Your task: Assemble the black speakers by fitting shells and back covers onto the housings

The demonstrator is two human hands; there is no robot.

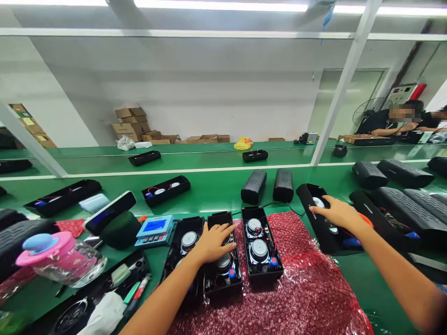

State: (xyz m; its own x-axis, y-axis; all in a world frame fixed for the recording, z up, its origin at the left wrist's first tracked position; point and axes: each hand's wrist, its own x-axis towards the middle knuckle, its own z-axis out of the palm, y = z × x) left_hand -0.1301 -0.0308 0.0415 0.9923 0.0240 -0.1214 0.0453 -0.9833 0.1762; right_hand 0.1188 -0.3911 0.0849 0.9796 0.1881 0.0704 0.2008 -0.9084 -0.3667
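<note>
My left hand (pixel 214 243) lies over an open black speaker housing (pixel 223 284), the middle of three in front of me. Its fingers are spread and touch the housing's upper part, hiding some of the inside. Left of it is another open housing (pixel 188 243) with silver speaker drivers, partly behind my forearm. The third housing (pixel 260 274) stands to the right, showing two drivers, red wires and a blue-and-red part. My right hand (pixel 337 213) reaches over a further black housing (pixel 307 195) at the right, fingers stretched out across it; whether they grip its edge is unclear.
Red bubble wrap (pixel 307 284) covers the green bench under the housings. At left are a blue meter (pixel 154 230), a phone (pixel 111 211) and a clear jug with a pink lid (pixel 63 260). Black speaker covers (pixel 412 209) crowd the right. A person (pixel 387 123) sits far right.
</note>
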